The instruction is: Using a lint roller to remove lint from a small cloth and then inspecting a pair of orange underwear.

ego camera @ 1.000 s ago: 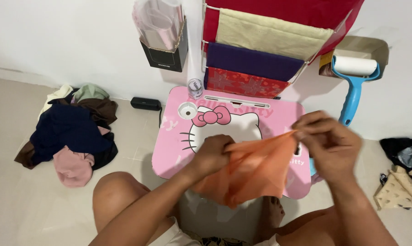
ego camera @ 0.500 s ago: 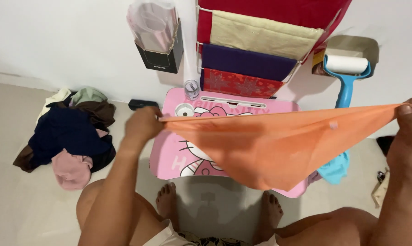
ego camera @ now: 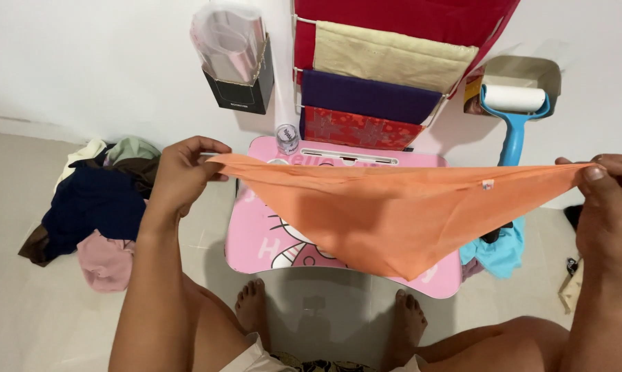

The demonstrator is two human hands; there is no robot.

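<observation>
The orange cloth (ego camera: pixel 386 217) stretches across mid-frame, long axis left to right, above the pink table (ego camera: pixel 256 238). The left hand (ego camera: pixel 180 172) pinches one corner, the right hand (ego camera: pixel 610 200) the other; its middle sags between them.

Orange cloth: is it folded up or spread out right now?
Spread out. The orange cloth is stretched taut between the left hand and the right hand, hanging in a downward point above the pink table.

A home room: floor clothes pile (ego camera: pixel 90 213), pink lap desk (ego camera: pixel 256 241).
</observation>
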